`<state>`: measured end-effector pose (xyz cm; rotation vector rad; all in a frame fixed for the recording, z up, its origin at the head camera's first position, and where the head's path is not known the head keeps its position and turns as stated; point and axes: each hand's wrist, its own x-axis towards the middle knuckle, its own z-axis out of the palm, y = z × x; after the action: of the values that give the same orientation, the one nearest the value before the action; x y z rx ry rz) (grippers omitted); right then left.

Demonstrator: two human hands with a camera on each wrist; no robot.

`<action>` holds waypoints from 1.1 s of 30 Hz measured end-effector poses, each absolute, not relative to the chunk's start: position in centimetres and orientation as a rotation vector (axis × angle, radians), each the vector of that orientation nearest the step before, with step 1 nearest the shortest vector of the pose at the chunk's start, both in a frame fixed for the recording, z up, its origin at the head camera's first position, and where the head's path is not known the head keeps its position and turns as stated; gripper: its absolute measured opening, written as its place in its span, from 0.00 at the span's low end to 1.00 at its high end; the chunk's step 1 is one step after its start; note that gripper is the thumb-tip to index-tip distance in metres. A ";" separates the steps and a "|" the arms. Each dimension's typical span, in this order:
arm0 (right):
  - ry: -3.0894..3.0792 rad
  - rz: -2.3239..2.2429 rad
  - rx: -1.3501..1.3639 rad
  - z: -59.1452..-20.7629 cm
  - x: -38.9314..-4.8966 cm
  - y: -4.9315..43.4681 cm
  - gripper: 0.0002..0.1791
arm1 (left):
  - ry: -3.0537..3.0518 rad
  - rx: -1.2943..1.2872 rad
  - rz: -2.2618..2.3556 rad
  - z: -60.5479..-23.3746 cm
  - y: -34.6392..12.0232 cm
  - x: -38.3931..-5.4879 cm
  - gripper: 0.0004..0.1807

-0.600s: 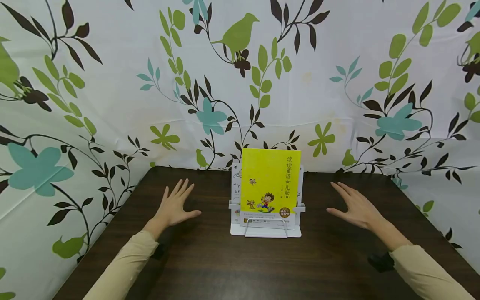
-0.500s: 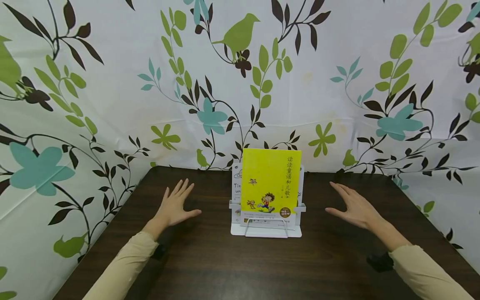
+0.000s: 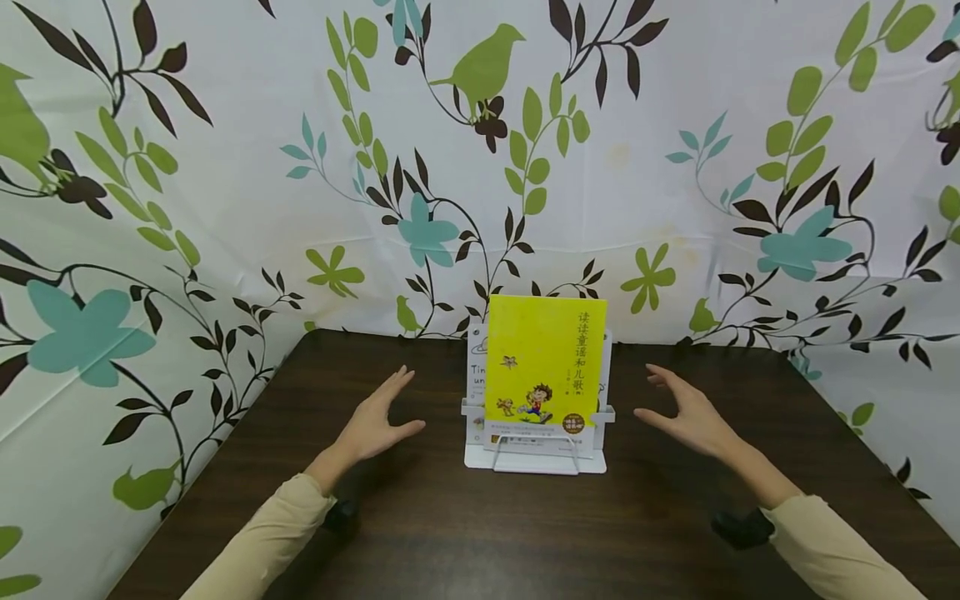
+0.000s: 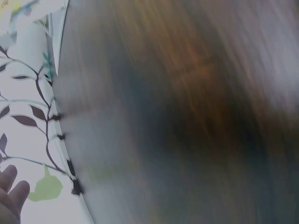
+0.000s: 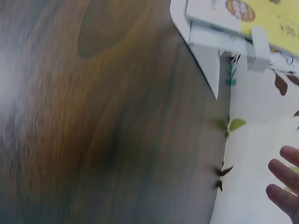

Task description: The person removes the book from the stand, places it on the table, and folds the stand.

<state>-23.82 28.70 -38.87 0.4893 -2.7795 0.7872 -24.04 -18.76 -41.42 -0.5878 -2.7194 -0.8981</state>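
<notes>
A yellow book (image 3: 546, 350) with a cartoon child on its cover stands upright on a white book stand (image 3: 480, 458). My left hand (image 3: 372, 427) hovers to the left of it, fingers extended and thumb apart, touching nothing. On the other side my right hand (image 3: 693, 421) is held with its thumb spread from the fingers, also apart from the book. In the right wrist view, a corner of the stand (image 5: 205, 60) and book (image 5: 219, 11) shows at the top, with several fingertips (image 5: 282, 198) at the right edge. The left wrist view is blurred; fingertips (image 4: 18, 193) show at its lower left.
The stand rests on a dark brown wooden table (image 3: 525, 533). Behind it hangs a white cloth (image 3: 247, 167) printed with leaves, birds and flowers. Dark wrist devices (image 3: 741, 528) sit under both sleeves.
Both hands have moved inward toward the book, the left one to the right and the right one to the left. The book and stand remain in place; the head view shifted slightly.
</notes>
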 end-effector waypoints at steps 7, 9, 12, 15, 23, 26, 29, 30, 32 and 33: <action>-2.710 0.941 0.495 -38.6 -23.7 27.4 0.39 | -2.521 -0.633 -1.097 -41.6 -16.6 -23.9 0.36; -2.691 0.981 0.493 -38.5 -23.7 27.1 0.39 | -2.472 -0.640 -1.166 -41.7 -16.0 -24.0 0.34; -2.660 1.024 0.493 -38.4 -23.7 26.6 0.38 | -2.421 -0.651 -1.239 -41.8 -15.1 -24.0 0.33; -2.631 1.046 0.502 -38.2 -23.5 26.2 0.36 | -2.380 -0.647 -1.301 -41.6 -14.2 -24.0 0.32; -2.594 1.135 0.494 -37.9 -23.3 24.8 0.33 | -2.254 -0.571 -1.469 -39.8 -11.8 -23.3 0.29; -2.591 1.170 0.475 -37.8 -23.3 24.1 0.33 | -2.199 -0.546 -1.547 -38.5 -10.7 -22.4 0.28; -2.583 1.192 0.456 -37.8 -23.4 23.5 0.33 | -2.173 -0.537 -1.601 -37.5 -9.8 -21.8 0.26; -2.577 1.202 0.450 -37.9 -23.5 23.3 0.33 | -2.162 -0.538 -1.622 -37.3 -9.6 -21.7 0.26; -2.569 1.214 0.440 -38.0 -23.6 22.9 0.33 | -2.146 -0.548 -1.639 -37.1 -9.2 -21.7 0.26; -2.565 1.219 0.437 -38.1 -23.7 22.8 0.33 | -2.137 -0.551 -1.647 -37.0 -9.0 -21.7 0.26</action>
<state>-23.68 22.77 -38.07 0.4369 -2.5646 1.2187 -21.69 -8.96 -37.01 -0.5513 -2.1371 -1.6471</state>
